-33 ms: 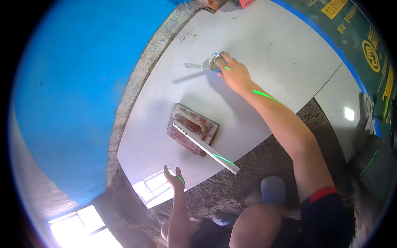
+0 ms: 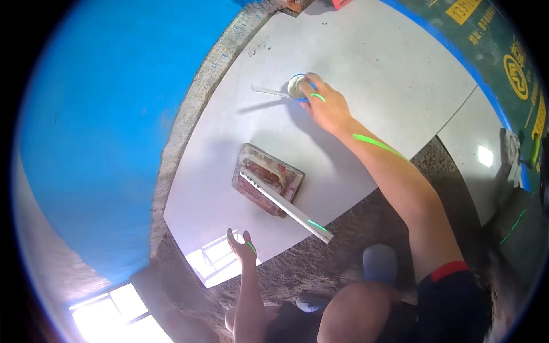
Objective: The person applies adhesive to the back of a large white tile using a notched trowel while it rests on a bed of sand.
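Observation:
My right hand [image 2: 330,106] reaches far out over a large pale tile [image 2: 343,183]. Its fingers are closed round a white, blue-edged disc that looks like a tape measure [image 2: 295,87], from which a thin marked strip [image 2: 266,90] sticks out to the left. Nearer to me, a worn reddish-brown rectangular block with a raised handle [image 2: 247,155] rests on the tile. A long white bar [image 2: 291,209] with dark spots at one end lies across it. My left hand [image 2: 245,250] is at the tile's near left, fingers apart, holding nothing.
A blue wall [image 2: 114,114] rises at the left, with a rough grey strip [image 2: 178,134] along its foot. Bare, crumbly ground [image 2: 309,257] lies along the tile's near edge. At the right are another pale tile [image 2: 466,137] and a dark green printed sheet [image 2: 486,54].
The thin strip at my right hand looks blurrier, and its tip sits slightly further left. The whole view has shifted very slightly; my left hand, the block and the bar keep their places.

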Demonstrator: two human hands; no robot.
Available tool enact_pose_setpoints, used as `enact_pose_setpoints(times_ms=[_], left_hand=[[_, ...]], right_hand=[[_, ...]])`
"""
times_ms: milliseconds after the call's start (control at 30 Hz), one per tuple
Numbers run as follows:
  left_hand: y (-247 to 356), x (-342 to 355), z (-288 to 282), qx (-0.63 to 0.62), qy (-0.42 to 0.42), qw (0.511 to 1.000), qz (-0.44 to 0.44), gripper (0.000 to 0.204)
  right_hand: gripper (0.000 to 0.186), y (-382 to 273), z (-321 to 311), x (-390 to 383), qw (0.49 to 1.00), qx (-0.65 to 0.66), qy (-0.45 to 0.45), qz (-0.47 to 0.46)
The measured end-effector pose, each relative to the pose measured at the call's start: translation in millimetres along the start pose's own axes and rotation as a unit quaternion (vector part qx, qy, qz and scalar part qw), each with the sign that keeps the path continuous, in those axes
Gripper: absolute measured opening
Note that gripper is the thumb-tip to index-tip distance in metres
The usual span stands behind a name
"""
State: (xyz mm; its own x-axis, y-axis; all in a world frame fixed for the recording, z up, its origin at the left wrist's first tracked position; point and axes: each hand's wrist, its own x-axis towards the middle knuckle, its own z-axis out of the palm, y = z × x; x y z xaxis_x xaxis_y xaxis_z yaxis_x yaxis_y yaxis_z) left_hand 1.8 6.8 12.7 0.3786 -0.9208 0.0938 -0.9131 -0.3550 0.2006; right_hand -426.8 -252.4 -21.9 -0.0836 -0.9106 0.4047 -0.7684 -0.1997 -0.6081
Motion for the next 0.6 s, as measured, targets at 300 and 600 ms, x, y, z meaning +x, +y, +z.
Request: enact_pose_setpoints(times_ms=[300, 600], left_hand=[[216.5, 75.5, -1.4, -0.170, -0.013, 0.982, 0.080, 0.031], [349.5, 141.2, 122.3, -0.345, -0.207, 0.914, 0.047, 0.066]], right_hand=[[0.023, 31.2, -4.9, -43.1, 0.957, 0.202, 0.056, 0.199], [0.015, 25.9, 2.0, -26.9, 0.969, 0.146, 0.051, 0.193]])
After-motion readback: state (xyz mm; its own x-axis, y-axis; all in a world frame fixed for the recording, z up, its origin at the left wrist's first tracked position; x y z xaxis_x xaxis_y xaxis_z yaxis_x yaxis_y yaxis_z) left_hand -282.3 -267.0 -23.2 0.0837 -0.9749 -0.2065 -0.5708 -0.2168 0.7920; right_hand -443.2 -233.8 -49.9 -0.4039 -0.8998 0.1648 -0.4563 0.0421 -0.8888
